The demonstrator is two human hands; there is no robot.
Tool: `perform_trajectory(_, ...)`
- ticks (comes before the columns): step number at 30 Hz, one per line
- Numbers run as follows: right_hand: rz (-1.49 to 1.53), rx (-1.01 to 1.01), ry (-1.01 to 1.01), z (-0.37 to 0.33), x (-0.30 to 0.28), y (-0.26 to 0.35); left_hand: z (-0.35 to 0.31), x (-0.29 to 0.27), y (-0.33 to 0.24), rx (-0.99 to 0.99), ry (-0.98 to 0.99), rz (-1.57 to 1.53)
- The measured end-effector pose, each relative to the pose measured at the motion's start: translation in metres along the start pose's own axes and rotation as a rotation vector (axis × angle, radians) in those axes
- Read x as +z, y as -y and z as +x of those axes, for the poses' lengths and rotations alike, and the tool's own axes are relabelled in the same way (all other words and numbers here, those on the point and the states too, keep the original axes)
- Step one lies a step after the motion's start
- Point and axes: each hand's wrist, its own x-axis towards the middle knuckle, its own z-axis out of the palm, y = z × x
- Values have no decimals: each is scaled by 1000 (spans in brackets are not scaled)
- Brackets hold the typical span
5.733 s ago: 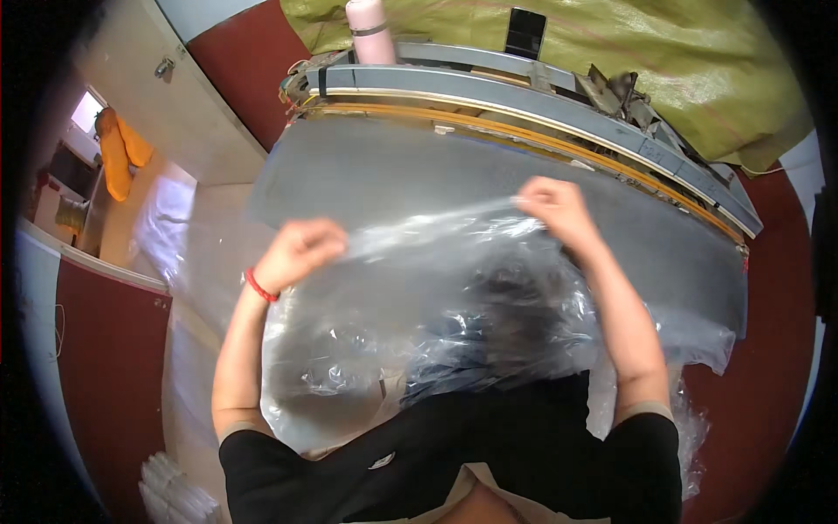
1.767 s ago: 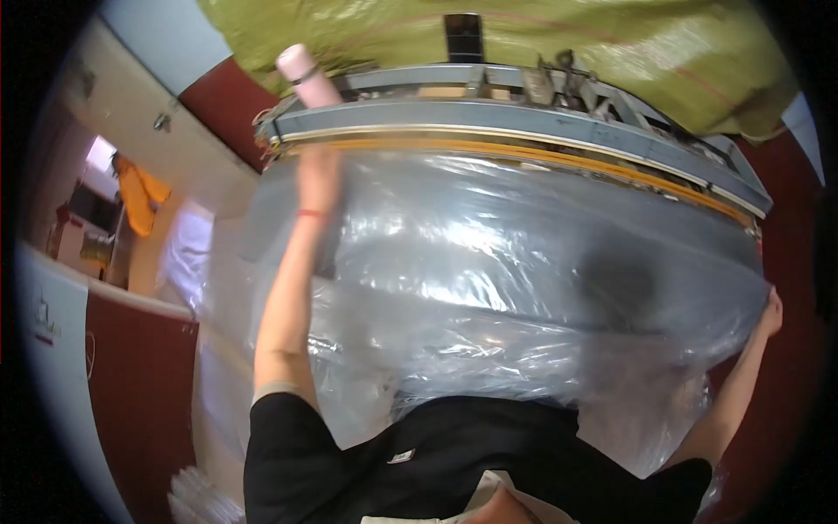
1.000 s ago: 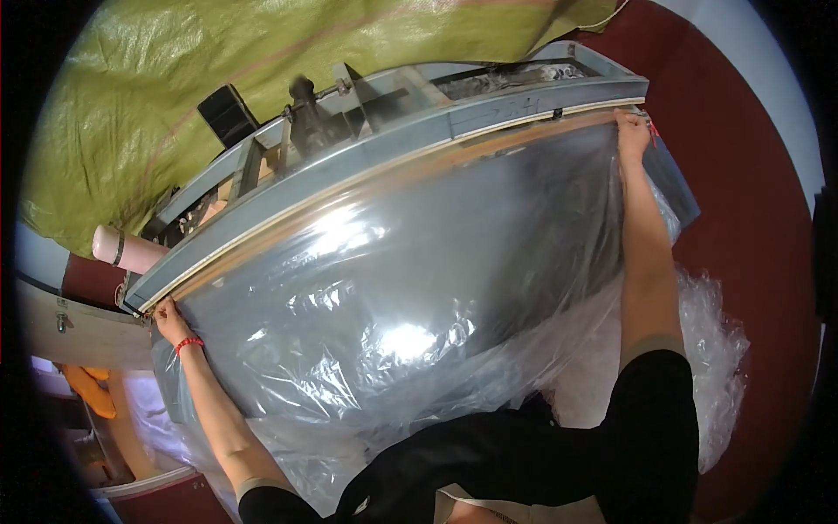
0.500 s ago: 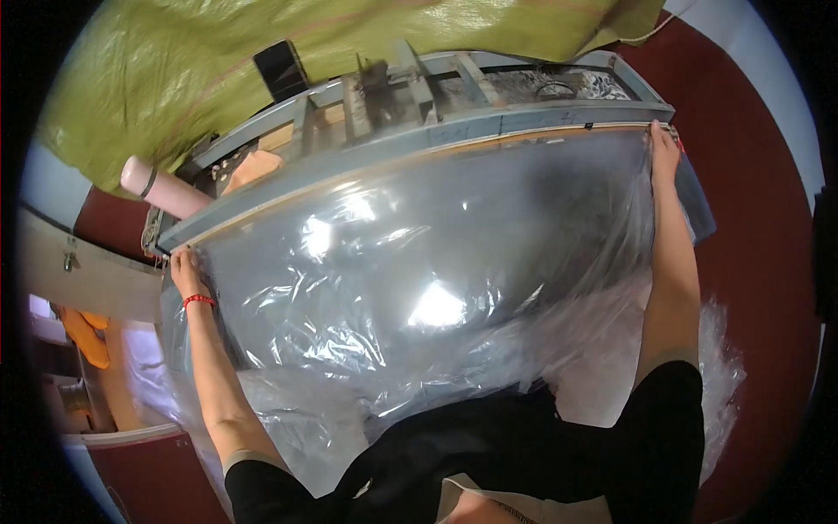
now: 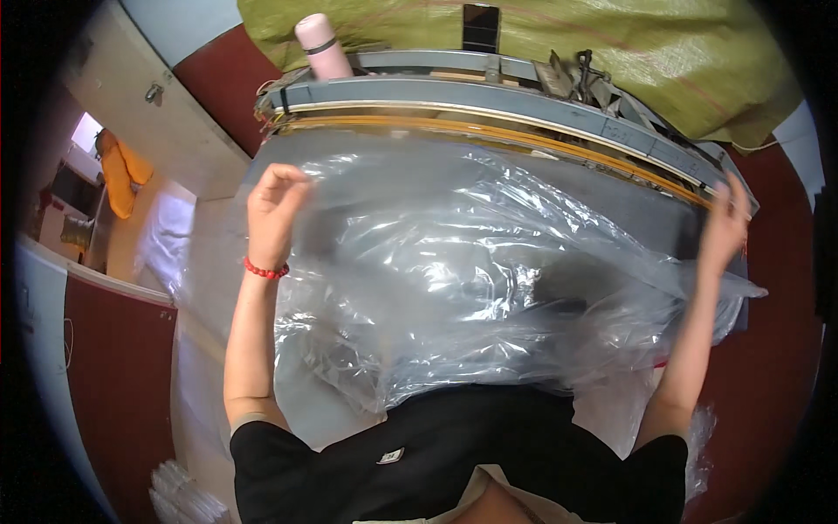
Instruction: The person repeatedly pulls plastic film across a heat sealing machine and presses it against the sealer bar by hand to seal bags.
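Observation:
A large sheet of clear plastic film lies crumpled over a grey worktable. My left hand, with a red bead bracelet at the wrist, pinches the sheet's upper left edge. My right hand grips the sheet's far right edge near the table's corner. The film sags loosely between both hands and hangs down over the front of the table toward my black shirt.
Behind the table runs a long grey machine bar with a yellow strip. A pink bottle and a dark phone stand on it. Green tarpaulin hangs behind. A stack of clear bags lies lower left.
The film was stretched taut and wide across the table; now both hands have come inward and lower, and the sheet has slackened and crumpled. The head has turned back to level.

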Motion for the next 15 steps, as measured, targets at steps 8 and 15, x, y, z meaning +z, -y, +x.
perform_trajectory(8, 772, -665, 780, -93, 141, 226, -42, -19, -32, 145, 115, 204)
perform_trajectory(15, 619, 7, 1016, -89, 144, 102, -95, -66, 29, -264, 595, 580)
